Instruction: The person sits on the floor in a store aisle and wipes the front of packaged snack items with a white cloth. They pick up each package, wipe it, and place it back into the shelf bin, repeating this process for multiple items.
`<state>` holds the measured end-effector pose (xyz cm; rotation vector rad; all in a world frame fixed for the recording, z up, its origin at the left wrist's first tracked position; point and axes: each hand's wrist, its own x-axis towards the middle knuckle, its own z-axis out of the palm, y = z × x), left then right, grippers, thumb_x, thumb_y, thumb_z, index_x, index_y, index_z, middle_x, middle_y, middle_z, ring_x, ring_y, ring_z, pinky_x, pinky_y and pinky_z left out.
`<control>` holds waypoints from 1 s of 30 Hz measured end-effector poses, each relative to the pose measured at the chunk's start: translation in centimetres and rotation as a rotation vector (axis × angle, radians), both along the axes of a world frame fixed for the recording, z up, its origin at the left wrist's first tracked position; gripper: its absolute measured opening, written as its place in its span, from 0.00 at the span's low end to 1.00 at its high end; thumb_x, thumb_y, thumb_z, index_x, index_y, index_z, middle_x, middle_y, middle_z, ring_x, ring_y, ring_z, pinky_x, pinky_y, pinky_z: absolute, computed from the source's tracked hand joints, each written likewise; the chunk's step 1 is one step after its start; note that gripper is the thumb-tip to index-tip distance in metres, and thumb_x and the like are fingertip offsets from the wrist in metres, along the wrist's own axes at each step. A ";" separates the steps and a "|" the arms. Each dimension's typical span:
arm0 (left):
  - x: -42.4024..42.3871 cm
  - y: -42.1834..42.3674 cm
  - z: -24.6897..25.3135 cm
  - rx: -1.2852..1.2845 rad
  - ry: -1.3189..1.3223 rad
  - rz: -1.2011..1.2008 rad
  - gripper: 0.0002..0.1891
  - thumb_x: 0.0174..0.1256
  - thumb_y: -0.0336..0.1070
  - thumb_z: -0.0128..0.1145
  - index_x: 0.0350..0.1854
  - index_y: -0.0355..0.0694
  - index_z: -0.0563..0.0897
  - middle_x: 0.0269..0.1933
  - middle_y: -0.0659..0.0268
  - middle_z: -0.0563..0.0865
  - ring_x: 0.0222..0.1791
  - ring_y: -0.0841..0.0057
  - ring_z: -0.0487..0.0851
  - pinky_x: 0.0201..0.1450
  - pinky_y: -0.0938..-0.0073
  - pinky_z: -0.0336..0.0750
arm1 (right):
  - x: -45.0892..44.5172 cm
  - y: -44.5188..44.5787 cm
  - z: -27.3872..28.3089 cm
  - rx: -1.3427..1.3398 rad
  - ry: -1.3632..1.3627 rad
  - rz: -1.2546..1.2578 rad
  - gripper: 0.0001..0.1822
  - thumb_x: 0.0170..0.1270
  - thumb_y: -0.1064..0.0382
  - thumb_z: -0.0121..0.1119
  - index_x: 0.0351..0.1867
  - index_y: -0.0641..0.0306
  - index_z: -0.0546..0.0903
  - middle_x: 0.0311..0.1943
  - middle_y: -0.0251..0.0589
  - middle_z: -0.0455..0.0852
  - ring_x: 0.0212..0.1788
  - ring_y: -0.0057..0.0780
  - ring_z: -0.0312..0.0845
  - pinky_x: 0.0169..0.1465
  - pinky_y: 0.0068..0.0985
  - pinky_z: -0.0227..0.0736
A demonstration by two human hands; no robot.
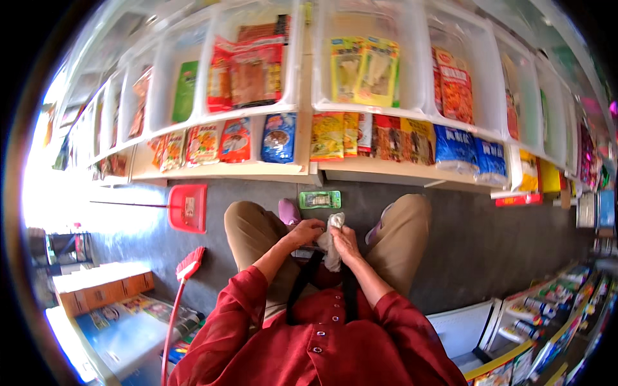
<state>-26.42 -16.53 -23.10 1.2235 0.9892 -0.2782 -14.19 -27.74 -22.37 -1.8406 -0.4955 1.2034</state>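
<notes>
A crumpled greyish-white cloth [333, 261] hangs between my two hands above my lap. My right hand [345, 243] grips it, with a bunched end standing up past the thumb. At the cloth's left side, the curled fingers of my left hand [306, 232] hold its edge. Just beyond my hands, a green food packet [319, 199] lies flat on the dark floor [483, 236], between my feet. Black straps [307, 282] run down in front of my red shirt.
Ahead, clear plastic bins [367, 107] of packaged snacks stand above a wooden shelf [270, 167] with more packets. A red dustpan [188, 208] and a red broom [189, 264] are at left. Behind to the right is a shelf of goods [526, 318].
</notes>
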 end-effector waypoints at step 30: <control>13.9 4.2 -19.1 0.613 0.236 -0.882 0.27 0.49 0.39 0.58 0.55 0.41 0.70 0.51 0.49 0.75 0.54 0.58 0.72 0.56 0.64 0.67 | 16.7 -7.9 6.3 -0.016 -0.408 -0.190 0.10 0.57 0.66 0.50 0.36 0.72 0.70 0.29 0.57 0.76 0.32 0.51 0.74 0.34 0.34 0.68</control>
